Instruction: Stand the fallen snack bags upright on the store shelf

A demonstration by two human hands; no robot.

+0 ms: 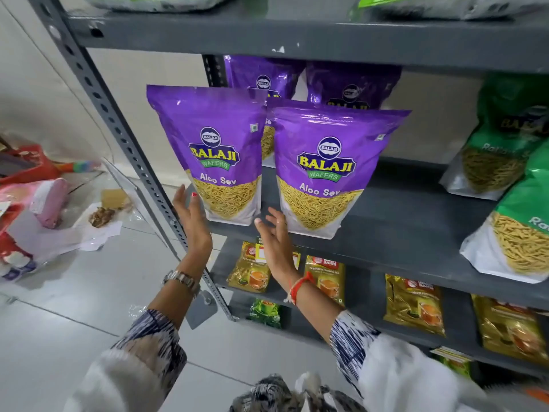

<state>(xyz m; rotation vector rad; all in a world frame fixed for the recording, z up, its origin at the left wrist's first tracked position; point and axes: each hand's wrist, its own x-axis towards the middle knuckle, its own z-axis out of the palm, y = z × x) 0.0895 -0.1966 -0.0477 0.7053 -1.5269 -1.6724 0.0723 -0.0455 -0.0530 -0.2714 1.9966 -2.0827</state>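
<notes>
Both hands are raised toward the grey shelf with fingers spread wide, holding nothing. The left hand has its grip open just beside the lower left corner of the left purple Aloo Sev bag; whether the fingertips touch it cannot be told. The right hand has its grip open just below the gap between that bag and the right purple Aloo Sev bag, near the second bag's lower left corner. Both bags stand upright at the shelf's front edge, above the grips, with 2 more purple bags behind them. Green snack bags stand well to the right of the right grip.
</notes>
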